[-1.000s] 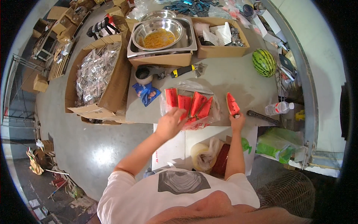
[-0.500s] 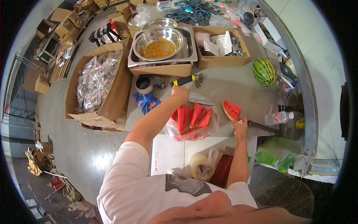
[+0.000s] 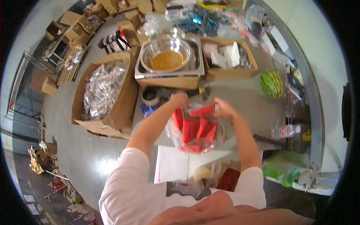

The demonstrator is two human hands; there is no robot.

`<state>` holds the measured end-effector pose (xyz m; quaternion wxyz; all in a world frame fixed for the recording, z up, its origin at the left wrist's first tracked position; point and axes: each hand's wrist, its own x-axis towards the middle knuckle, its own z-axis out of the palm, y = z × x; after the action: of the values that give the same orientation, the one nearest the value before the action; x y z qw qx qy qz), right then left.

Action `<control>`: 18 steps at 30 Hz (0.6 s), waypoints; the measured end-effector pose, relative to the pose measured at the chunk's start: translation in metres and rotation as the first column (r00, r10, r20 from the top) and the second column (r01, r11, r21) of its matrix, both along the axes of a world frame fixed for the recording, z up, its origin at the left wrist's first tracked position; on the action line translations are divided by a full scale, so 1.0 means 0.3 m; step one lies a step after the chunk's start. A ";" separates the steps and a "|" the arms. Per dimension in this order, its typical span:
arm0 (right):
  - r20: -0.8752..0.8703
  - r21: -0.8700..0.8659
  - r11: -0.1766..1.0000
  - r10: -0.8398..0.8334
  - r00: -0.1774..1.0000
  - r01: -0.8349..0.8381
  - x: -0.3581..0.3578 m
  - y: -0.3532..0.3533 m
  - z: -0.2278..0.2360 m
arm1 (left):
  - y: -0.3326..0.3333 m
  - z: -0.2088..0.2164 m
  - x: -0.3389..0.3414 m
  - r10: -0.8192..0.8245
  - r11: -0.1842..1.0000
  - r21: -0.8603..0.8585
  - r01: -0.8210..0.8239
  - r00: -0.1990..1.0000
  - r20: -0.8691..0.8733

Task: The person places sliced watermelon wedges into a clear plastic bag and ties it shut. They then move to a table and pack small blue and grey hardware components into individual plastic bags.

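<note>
The right grip is narrow, its fingers closed on the right-hand end of one watermelon slice. The left grip is held above the surface, near a black-and-yellow tool; its fingers are blurred, and whether it is closed on anything cannot be told. The held slice is a wedge of red flesh, lying roughly level with its narrow end toward the left grip, over the far edge of a clear plastic bag; contact with the slices below cannot be confirmed. Count of other slices plainly visible on the bag: four, side by side, red flesh uppermost, with further red showing low under the plastic, too blurred to count. Also recorded: one whole watermelon, green and striped, at the right; one clear bottle, lying on its side; one metal bowl of orange-yellow contents, set in one metal tray; and two open cardboard boxes, one on either side of that tray
</note>
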<state>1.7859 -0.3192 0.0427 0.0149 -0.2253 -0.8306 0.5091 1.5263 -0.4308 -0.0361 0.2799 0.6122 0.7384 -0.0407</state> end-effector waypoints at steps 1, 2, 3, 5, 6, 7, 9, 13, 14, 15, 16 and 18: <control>0.033 -0.203 0.978 -0.047 0.998 0.053 -0.005 -0.001 -0.017 | 0.017 0.037 0.033 -0.016 0.999 0.035 0.016 1.000 -0.023; 0.042 0.005 1.000 -0.001 0.999 0.001 -0.013 0.016 -0.074 | 0.047 0.010 0.046 0.018 0.999 0.049 -0.015 0.997 -0.068; 0.133 0.067 0.998 -0.004 0.991 -0.005 -0.019 0.009 -0.090 | 0.061 -0.002 0.025 -0.009 0.999 0.054 0.002 0.990 0.138; 0.099 0.128 0.990 0.054 0.994 -0.066 -0.046 0.009 -0.124 | 0.023 0.084 0.055 0.015 0.993 0.116 -0.022 0.998 0.053; 0.083 0.120 0.990 0.069 0.994 -0.078 -0.064 0.007 -0.111 | 0.018 0.046 0.018 -0.009 0.987 0.160 -0.004 0.997 0.075; 0.083 0.095 0.992 0.078 0.993 -0.086 -0.069 -0.005 -0.114 | 0.005 0.002 0.004 -0.039 0.982 0.190 0.017 0.993 0.111; 0.181 0.064 0.994 0.075 0.981 -0.087 -0.082 0.005 -0.103 | 0.031 -0.030 -0.021 -0.159 0.975 0.151 0.161 0.987 -0.022; 0.299 0.134 0.985 0.063 0.952 -0.107 -0.101 -0.029 -0.065 | -0.024 -0.245 -0.123 -0.119 0.914 0.391 0.110 0.993 -0.002; 0.255 0.117 0.991 0.038 0.966 -0.070 -0.065 -0.023 -0.094 | -0.016 -0.123 -0.055 -0.052 0.969 0.248 0.022 0.992 0.115; 0.195 0.110 0.993 0.022 0.981 -0.044 -0.037 -0.020 -0.111 | -0.020 0.053 0.001 0.042 0.994 0.095 -0.062 0.980 0.197; 0.194 0.123 0.992 0.017 0.981 -0.041 -0.050 -0.020 -0.107 | -0.037 0.070 -0.007 0.070 0.978 0.177 -0.107 0.977 0.202; 0.192 0.149 0.988 0.009 0.981 -0.038 -0.070 -0.033 -0.105 | -0.089 0.084 -0.017 0.129 0.921 0.335 -0.197 0.968 0.214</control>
<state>1.7649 -0.3289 0.0112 -0.0536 -0.2613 -0.8672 0.4204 1.5213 -0.4573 -0.0109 0.2360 0.5899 0.7523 0.1743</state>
